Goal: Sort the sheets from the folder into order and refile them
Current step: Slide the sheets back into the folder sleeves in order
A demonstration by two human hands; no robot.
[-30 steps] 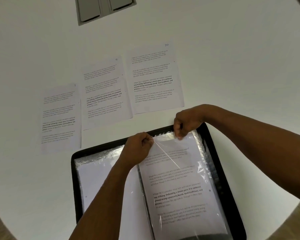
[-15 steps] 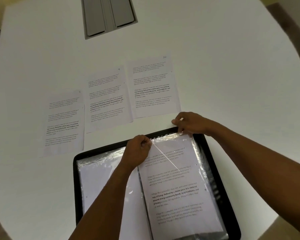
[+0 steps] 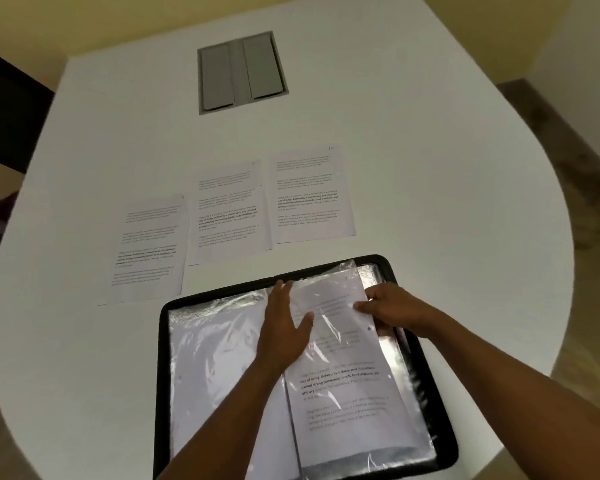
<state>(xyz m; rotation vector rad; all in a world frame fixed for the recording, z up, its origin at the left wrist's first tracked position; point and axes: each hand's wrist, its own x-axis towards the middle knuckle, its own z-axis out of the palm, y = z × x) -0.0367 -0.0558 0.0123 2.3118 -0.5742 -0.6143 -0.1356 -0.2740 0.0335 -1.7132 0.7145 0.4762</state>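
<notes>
Left hand (image 3: 284, 327) presses flat, fingers straight, on the plastic sleeve (image 3: 329, 341); right hand (image 3: 392, 311) pinches the sheet (image 3: 329, 296).

— Lying open and flat at the near edge: black-rimmed display folder with clear plastic sleeves (image 3: 430, 355), spine running toward the viewer.

— And in the right-hand sleeve?

— Printed white sheet with a bold line mid-page (image 3: 340, 382), upper part drawn out past the sleeve mouth and tilted right.

— Beyond the folder?

— Three loose printed white sheets in a stepped row: left sheet (image 3: 146, 247) nearest, middle sheet (image 3: 229, 209) overlapping the right sheet (image 3: 312, 194) slightly. All face up, text blurred.
</notes>
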